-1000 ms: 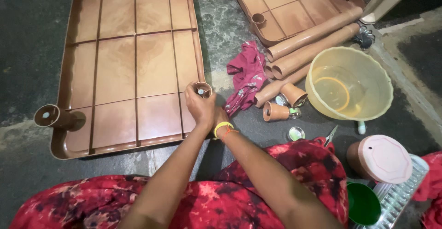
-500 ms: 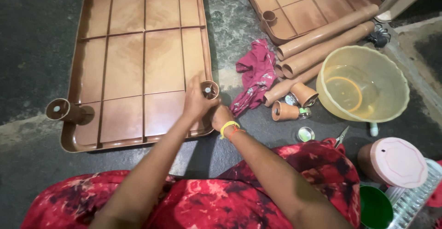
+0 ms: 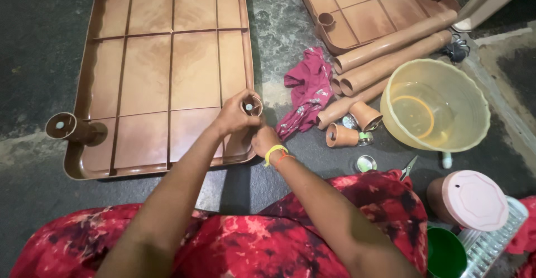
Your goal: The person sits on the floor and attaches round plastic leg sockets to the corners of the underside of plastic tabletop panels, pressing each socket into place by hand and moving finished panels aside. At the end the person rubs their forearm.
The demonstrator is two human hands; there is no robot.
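Hands meet at the near right corner of the brown plastic tray (image 3: 167, 77), which lies upside down on the dark floor (image 3: 33, 43); both forearms reach forward from the lap, over the red patterned cloth (image 3: 251, 239) covering the knees. The left hand (image 3: 234, 116) curls its fingers around the short leg socket (image 3: 252, 106) standing upright at that corner, wrist bent slightly inward; the right hand (image 3: 265, 139), with yellow and orange bands at the wrist, presses in just beneath the socket, fingers folded close, though what they pinch cannot be told. A second socket (image 3: 70, 128) stands at the tray's near left corner. To the right lie a crumpled magenta rag (image 3: 307, 88), brown tubes (image 3: 391, 43), two loose brown caps (image 3: 352, 127) and a translucent yellow bowl (image 3: 474, 105); another tray (image 3: 368, 4) rests beyond them.
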